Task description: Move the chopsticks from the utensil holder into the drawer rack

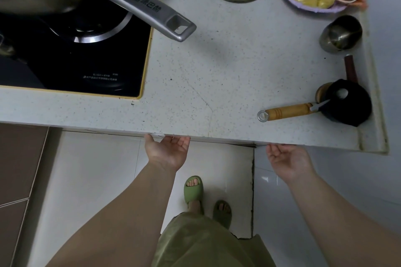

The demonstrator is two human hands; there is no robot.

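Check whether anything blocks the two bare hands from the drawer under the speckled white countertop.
Nothing visible lies between them. The left hand and right hand, both palm-up and empty, reach under the front edge of the speckled white countertop, whose overhang hides the fingertips and any drawer. No chopsticks or utensil holder can be made out.
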